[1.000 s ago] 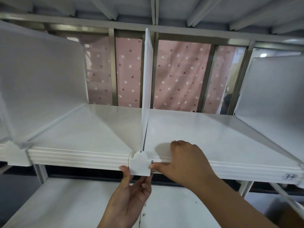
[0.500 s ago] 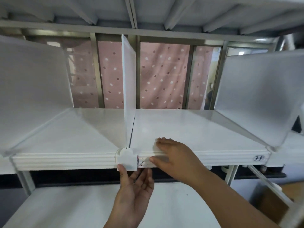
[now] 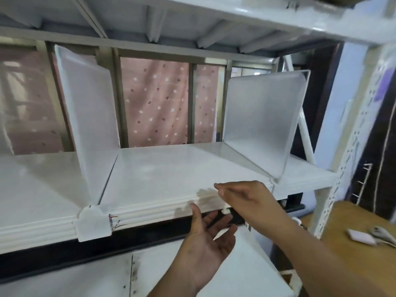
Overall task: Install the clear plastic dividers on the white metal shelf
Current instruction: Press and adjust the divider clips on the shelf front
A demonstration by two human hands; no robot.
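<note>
Backdrop: pink dotted curtain (image 3: pixel 158 103) behind grey uprights. White ribbed-front metal shelf (image 3: pixel 162 168), smooth and glossy. Two frosted clear plastic dividers stand upright on it, long axes running front to back: left divider (image 3: pixel 90 116), clipped at the front lip by a white plastic foot (image 3: pixel 93 222); right divider (image 3: pixel 262 125). Both hands sit between them, nearer the right one. Left hand (image 3: pixel 205 247): palm up, open, empty. Right hand (image 3: pixel 246 200): fingers loosely extended over the lip, holding nothing evident.
</note>
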